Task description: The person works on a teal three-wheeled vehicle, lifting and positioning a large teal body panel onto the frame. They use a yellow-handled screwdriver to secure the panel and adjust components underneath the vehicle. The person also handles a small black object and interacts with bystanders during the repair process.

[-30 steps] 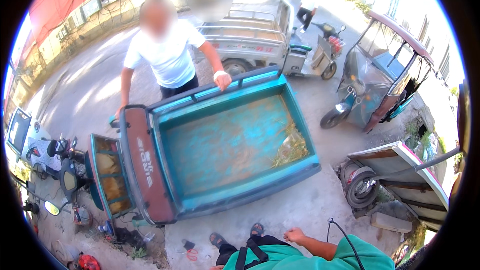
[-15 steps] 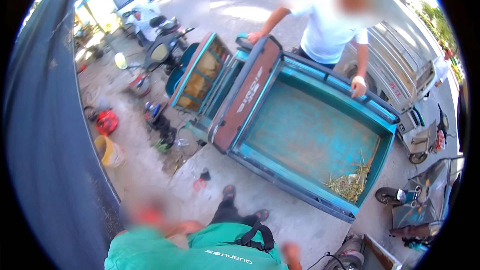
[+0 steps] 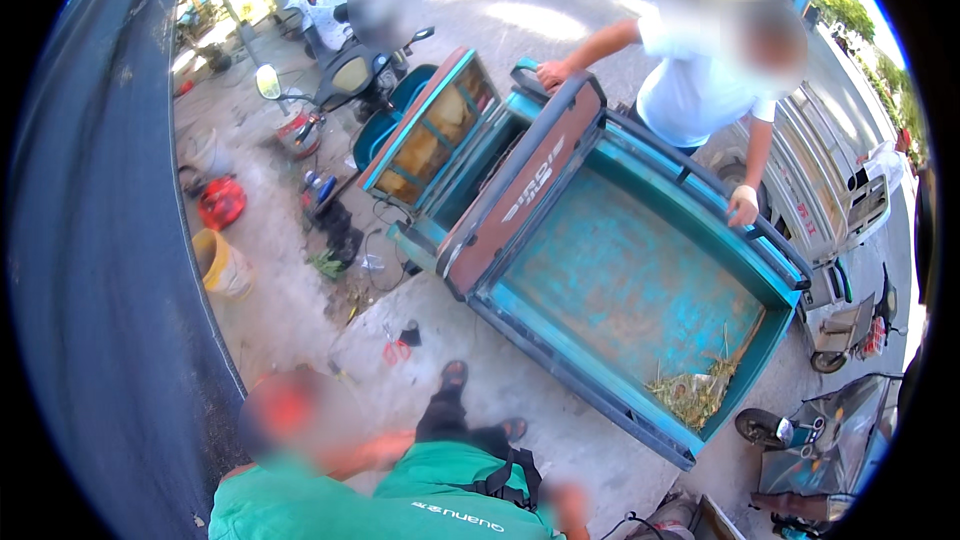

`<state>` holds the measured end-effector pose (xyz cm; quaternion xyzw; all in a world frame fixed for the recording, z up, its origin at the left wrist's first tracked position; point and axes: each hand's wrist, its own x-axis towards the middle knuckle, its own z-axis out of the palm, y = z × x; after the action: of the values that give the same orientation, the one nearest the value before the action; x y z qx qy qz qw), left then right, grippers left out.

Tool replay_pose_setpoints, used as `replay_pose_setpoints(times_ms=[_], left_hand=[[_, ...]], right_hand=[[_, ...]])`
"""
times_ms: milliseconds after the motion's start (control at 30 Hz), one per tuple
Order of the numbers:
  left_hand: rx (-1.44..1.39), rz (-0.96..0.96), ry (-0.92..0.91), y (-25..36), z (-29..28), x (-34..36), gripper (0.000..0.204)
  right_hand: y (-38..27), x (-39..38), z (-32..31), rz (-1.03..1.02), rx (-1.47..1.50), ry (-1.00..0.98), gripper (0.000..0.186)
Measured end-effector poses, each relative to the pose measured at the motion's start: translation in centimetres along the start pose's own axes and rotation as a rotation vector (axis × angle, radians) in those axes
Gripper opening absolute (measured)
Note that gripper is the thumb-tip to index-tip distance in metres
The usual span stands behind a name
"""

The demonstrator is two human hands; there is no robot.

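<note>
Both of my hands are low in the view, at my green shirt. My left hand is close to my waist, its fingers smeared. A blurred reddish shape lies beside it, and I cannot make out what it is. My right hand hangs by my right side near a black strap; its fingers are also blurred. In front of me stands a teal cargo tricycle with dry straw in one bed corner. Across it, a person in a white shirt rests both hands on its rails.
Left of the tricycle stand a parked motor scooter, a yellow-and-white bucket and a red object. A dark sheet hangs along the left. Farther right are a metal-railed cargo vehicle and another parked vehicle.
My view has shifted slightly, so the tricycle sits a little lower. The other person leans farther right with hands still on the rails. My hands stay near my waist.
</note>
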<state>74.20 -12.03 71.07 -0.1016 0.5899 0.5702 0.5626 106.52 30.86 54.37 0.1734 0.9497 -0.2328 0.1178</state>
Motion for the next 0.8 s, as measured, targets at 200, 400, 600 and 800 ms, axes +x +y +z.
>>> replay_pose_setpoints(times_ms=[200,400,600,800], left_hand=[[0.938,0.380,-0.011,0.6,-1.0,-0.2,0.049],[0.258,0.634,-0.103,-0.7,3.6,2.8,0.048],[0.284,0.473,-0.039,-0.3,6.0,4.0,0.047],[0.316,0.341,-0.019,-0.1,6.7,4.7,0.047]], right_hand=[[5.5,0.7,4.1,-0.093,-0.038,-0.093,0.035],[2.6,1.5,3.1,-0.071,0.002,-0.109,0.032],[1.5,0.9,4.6,0.004,-0.038,-0.122,0.029],[-0.4,1.6,2.7,0.000,0.182,-0.050,0.024]])
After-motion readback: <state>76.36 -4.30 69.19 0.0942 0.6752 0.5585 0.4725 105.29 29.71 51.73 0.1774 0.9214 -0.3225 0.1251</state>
